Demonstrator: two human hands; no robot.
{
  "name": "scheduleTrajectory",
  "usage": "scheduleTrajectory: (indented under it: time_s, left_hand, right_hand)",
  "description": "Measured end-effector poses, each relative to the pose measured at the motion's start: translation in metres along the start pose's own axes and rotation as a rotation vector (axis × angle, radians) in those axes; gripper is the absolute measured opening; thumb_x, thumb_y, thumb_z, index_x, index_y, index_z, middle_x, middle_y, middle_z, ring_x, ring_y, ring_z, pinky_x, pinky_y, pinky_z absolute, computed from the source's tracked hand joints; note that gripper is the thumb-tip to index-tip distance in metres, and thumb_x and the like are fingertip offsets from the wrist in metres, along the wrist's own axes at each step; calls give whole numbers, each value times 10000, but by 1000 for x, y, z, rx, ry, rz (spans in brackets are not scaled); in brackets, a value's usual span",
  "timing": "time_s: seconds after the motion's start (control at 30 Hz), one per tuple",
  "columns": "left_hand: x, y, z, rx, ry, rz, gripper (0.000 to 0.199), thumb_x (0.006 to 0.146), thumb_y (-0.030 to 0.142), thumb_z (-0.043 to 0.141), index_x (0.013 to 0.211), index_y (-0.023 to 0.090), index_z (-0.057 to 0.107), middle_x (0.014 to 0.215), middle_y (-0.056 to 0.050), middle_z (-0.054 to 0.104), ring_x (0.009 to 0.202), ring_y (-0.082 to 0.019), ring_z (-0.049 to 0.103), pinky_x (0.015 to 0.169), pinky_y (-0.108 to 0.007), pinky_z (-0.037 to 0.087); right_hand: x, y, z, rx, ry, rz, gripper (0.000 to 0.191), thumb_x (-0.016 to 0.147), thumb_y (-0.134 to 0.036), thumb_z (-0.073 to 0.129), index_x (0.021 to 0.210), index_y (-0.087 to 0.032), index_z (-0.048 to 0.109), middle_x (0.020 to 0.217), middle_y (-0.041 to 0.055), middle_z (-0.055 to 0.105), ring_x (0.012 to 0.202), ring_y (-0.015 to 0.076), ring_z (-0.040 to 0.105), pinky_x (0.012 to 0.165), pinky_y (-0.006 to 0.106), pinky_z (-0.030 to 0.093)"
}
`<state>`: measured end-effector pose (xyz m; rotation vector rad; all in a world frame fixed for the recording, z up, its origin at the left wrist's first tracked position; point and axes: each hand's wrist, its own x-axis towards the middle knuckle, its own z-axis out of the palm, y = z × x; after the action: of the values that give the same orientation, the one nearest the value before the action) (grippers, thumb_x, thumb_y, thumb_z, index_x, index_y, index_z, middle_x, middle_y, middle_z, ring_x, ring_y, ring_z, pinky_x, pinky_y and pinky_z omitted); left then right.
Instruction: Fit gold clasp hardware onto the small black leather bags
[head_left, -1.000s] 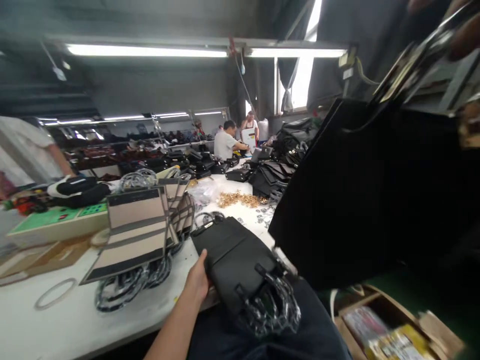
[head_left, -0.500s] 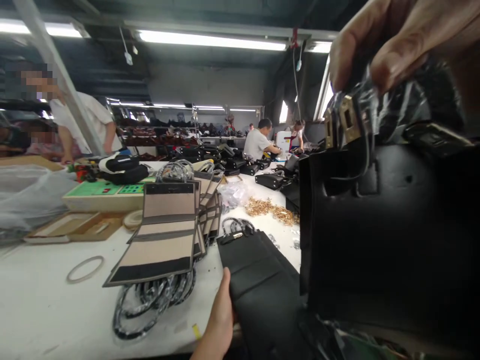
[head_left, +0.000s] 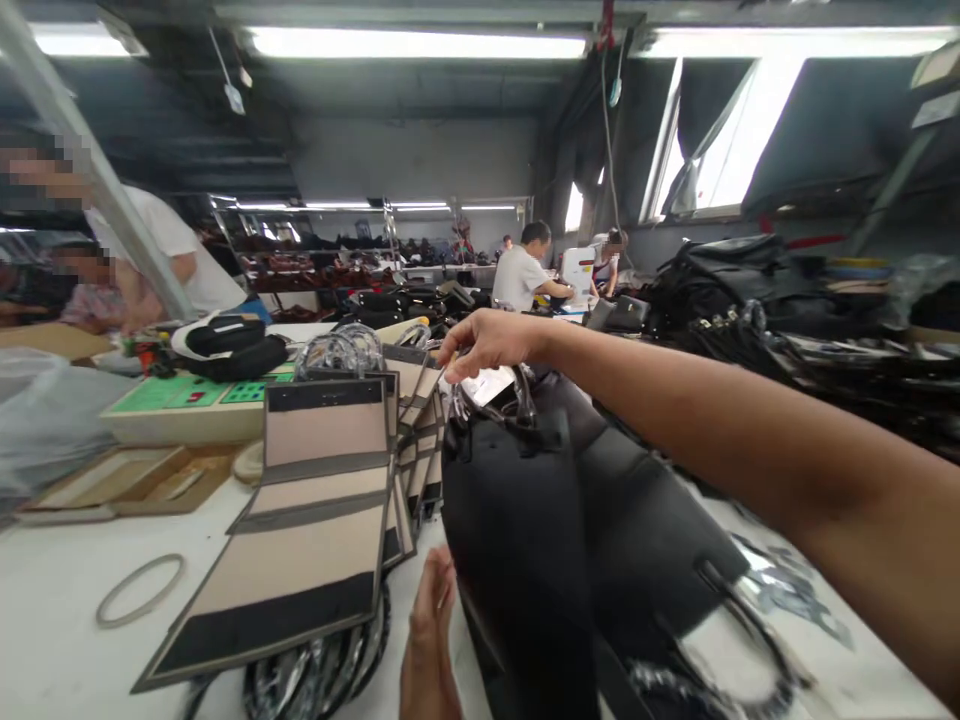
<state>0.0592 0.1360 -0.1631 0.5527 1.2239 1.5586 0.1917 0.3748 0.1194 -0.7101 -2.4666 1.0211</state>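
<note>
A black leather bag piece point(head_left: 510, 540) with wrapped handles at its top leans over other black bag pieces point(head_left: 645, 500) in front of me. My right hand point(head_left: 491, 342) reaches across from the right, its bent fingers and thumb pinched at the handle end, beside a white tag point(head_left: 487, 385). Exactly what lies between those fingertips is partly hidden. Upright along the lower left edge of the black piece is my left hand point(head_left: 431, 620), fingers stretched out, not wrapped round anything. A plastic-wrapped loop handle point(head_left: 780, 660) shows at the lower right.
Beige-and-black panels point(head_left: 315, 520) with wrapped handles are piled left of my hands. Farther left are a tape ring point(head_left: 141, 590), a shallow cardboard box point(head_left: 172, 480) and a green-topped box point(head_left: 195, 400). Black bags point(head_left: 720, 270) heap up at right; several people work beyond.
My right hand has moved left and down with the black bag piece, from high on the right to above the stack in the middle. The left hand has shifted slightly left and down.
</note>
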Motion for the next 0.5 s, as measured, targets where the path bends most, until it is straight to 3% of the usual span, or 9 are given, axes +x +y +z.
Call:
scheduleTrajectory:
  time_s: [0.07,0.13,0.3,0.43,0.5]
  left_hand:
    - [-5,13,17,-35,-116,48,972,748,723,745,1556,270,452,1570,-105,543,1509,-379,405,1250,-483,362]
    - [-6,26,35,-49,-252,115,999,752,668,779,1588,284,388,1569,-100,544,1499,-379,420,1245,-489,366]
    - [11,48,65,71,-354,336,1104,657,724,831,1567,268,405,1637,-112,446,1534,-404,339,1268,-515,302]
    - [7,62,86,15,-561,324,1049,610,732,851,1450,175,558,1460,-186,627,1443,-479,454,1169,-565,442]
    - [-6,67,97,-17,-564,289,1011,571,693,895,1383,156,624,1351,-191,704,1371,-499,529,1121,-570,494]
  right_hand:
    - [-2,9,3,50,-18,-22,403,739,-297,946,1044,-98,772,652,-28,643,562,69,522,467,150,364]
    - [-13,0,-2,134,-57,-46,481,734,-334,954,1101,-103,747,637,-38,620,518,51,468,435,150,314]
    - [-51,-61,-27,253,-170,-113,460,787,-357,921,1119,-126,704,638,-56,617,455,28,429,387,137,263]
    - [-78,-114,-36,181,-176,-150,342,843,-290,874,1092,-128,706,649,-60,637,468,26,455,395,122,284]
    - [-88,-135,-38,130,-138,-177,335,841,-279,874,1093,-130,711,648,-62,638,490,35,483,403,122,296]
